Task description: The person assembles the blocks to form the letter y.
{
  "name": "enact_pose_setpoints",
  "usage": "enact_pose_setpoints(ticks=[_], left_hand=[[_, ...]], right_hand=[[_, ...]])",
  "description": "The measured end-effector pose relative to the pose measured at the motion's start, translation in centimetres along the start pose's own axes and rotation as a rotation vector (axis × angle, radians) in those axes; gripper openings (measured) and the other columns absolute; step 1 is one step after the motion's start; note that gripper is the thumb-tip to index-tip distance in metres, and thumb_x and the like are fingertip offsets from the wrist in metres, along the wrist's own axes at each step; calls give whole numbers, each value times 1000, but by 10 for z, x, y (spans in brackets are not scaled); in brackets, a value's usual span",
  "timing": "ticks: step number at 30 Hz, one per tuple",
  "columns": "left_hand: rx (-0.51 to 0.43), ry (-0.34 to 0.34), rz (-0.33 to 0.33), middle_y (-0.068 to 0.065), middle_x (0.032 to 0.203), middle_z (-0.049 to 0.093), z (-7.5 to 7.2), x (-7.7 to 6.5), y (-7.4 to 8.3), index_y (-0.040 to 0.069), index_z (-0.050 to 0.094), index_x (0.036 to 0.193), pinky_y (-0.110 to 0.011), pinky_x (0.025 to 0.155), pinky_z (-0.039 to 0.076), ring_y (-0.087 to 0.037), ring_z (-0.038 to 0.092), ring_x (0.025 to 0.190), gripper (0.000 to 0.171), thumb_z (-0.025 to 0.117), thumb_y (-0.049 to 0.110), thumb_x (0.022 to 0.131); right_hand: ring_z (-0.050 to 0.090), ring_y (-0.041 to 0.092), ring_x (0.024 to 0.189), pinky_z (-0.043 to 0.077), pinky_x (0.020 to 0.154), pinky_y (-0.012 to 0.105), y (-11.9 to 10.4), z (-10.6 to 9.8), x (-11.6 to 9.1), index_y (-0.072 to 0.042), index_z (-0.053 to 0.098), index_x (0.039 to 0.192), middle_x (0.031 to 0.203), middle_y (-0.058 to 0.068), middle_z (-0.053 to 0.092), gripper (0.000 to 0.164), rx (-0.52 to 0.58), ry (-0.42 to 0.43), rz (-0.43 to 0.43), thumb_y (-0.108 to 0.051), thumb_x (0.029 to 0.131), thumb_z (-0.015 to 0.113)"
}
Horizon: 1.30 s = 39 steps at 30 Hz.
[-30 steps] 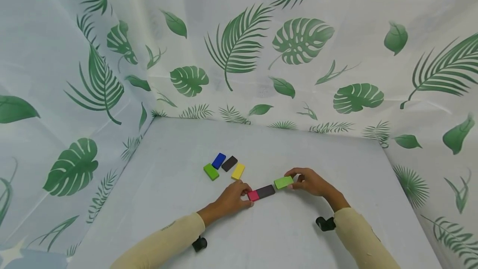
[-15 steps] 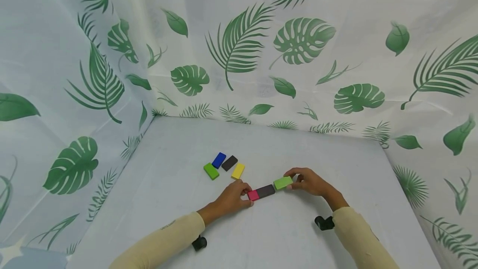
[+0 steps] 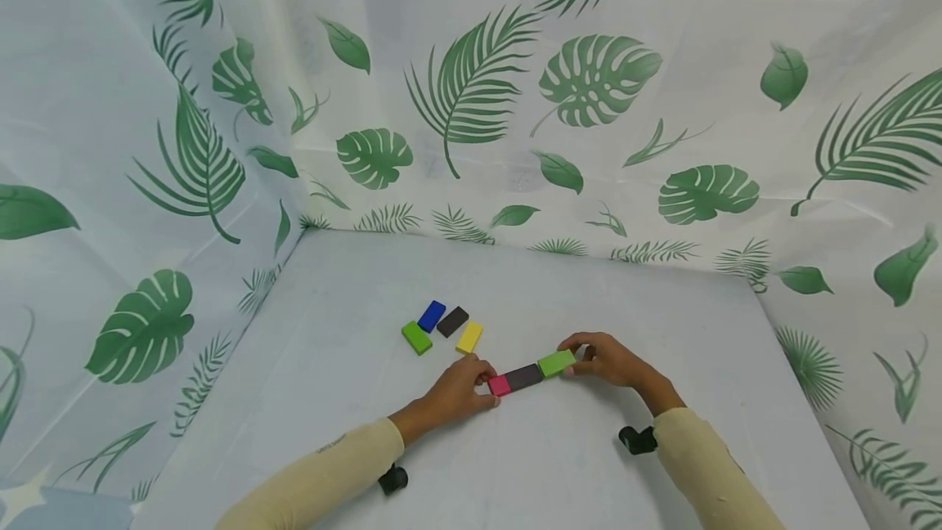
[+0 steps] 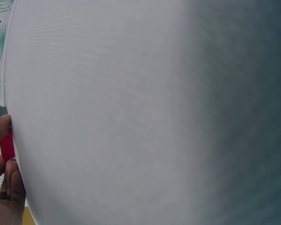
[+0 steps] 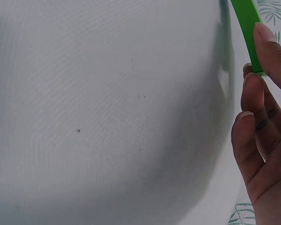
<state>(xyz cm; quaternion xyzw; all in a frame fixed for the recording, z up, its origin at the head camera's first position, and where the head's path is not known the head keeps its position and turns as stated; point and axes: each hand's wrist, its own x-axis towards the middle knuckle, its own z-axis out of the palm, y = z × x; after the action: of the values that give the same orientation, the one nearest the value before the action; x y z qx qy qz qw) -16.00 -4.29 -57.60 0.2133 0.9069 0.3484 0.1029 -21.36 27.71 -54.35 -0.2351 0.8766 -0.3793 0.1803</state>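
The left hand [image 3: 458,389] pinches the red block [image 3: 500,385] between thumb and fingertips, at the left end of a short row on the white table [image 3: 559,464]. The dark block [image 3: 526,377] lies end to end with it, in the middle. The right hand [image 3: 607,358] pinches the far end of the lime block [image 3: 555,363] between thumb and fingertip, its other fingers bent below (the right wrist view shows this best). The lime block's near end is at the dark block's right end; whether the two touch, I cannot tell.

Behind the left hand, near it, lie four more: a green block [image 3: 417,338], a blue block [image 3: 432,316] just beside it, a black block [image 3: 452,322] and a yellow block [image 3: 469,339]. A leaf-print cloth [image 3: 500,178] hangs behind the table.
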Motion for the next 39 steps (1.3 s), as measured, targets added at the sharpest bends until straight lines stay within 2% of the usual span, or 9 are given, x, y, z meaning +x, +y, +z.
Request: enact_pose_setpoints(ticks=[13, 28, 39], left_hand=[[-10, 1, -12, 7, 90, 54, -1, -1, 1, 12, 70, 112, -18, 75, 46, -4, 49, 82, 35, 83, 28, 83], [-2, -1, -17, 8, 91, 54, 1, 2, -2, 12, 70, 113, -18, 76, 47, -3, 50, 83, 36, 83, 29, 83], [1, -14, -28, 8, 91, 53, 1, 2, -2, 12, 70, 113, -18, 76, 46, -3, 49, 83, 36, 83, 30, 84]], right_hand=[[56, 13, 77, 45, 69, 24, 0, 3, 3, -10, 69, 119, 108, 10, 66, 36, -2, -8, 0, -19, 86, 80], [51, 13, 78, 44, 68, 25, -2, 4, 8, -17, 68, 122, 104, -2, 66, 39, -171, -7, 37, -25, 86, 80], [49, 15, 83, 43, 72, 28, -2, 2, 8, -19, 71, 121, 102, -5, 64, 39, -185, -16, 89, -30, 85, 80]])
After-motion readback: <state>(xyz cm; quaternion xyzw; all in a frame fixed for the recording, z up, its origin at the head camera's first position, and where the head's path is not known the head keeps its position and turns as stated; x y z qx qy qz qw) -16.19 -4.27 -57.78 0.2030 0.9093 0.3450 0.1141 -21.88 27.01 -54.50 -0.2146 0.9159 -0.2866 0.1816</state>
